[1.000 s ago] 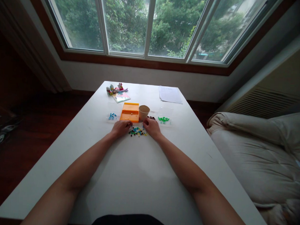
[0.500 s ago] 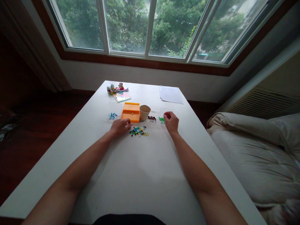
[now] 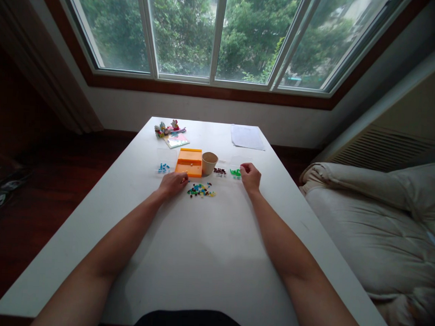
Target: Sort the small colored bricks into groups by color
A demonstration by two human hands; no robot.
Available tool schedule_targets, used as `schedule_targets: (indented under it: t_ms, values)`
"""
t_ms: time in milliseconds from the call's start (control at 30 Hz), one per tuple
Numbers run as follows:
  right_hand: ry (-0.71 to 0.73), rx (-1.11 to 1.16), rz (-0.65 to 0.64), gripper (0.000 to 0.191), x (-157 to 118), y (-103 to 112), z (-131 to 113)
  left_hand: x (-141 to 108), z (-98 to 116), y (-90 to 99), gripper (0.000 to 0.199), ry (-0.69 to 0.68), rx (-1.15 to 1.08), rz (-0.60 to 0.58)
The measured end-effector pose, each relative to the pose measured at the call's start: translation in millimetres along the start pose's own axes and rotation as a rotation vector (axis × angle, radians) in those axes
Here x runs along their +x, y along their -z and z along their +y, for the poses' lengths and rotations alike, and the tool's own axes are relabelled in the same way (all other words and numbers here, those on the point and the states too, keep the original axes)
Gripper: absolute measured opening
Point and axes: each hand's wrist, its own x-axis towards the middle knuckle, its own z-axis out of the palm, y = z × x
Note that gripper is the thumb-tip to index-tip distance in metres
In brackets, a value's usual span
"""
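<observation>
My left hand (image 3: 173,183) rests on the table by the front left corner of an orange tray (image 3: 189,157), its fingers curled together. Just right of it lies a mixed pile of small beads (image 3: 201,190) in blue, green, yellow and dark brown. My right hand (image 3: 251,178) is closed in a pinch at the right edge of a clear box with green beads (image 3: 235,173). Whatever either hand may hold is hidden or too small to make out. Dark brown beads (image 3: 219,171) and blue beads (image 3: 163,168) sit in separate clear boxes.
A brown paper cup (image 3: 210,163) stands against the orange tray's right side. Small figurines (image 3: 166,128) and a pastel square card (image 3: 177,140) are at the table's far left. Papers (image 3: 247,137) lie at the far right. A cushioned seat (image 3: 362,217) flanks the white table (image 3: 206,263).
My right hand has shifted slightly right, showing more of the green beads. My left hand has drawn a little left, away from the mixed pile, with its fingers curled closer.
</observation>
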Motion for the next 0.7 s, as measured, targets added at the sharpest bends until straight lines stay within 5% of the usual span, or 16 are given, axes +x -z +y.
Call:
schedule_targets:
  t_ms: [367,700]
  values:
    - [0.01,0.042,0.047,0.027,-2.5,0.7,-1.0,3.8,-6.0,6.3,0.025,0.159,-0.06,0.165]
    - [0.126,0.054,-0.079,0.026,-23.2,-7.0,-26.5,10.3,-54.3,8.4,0.026,0.518,-0.177,0.427]
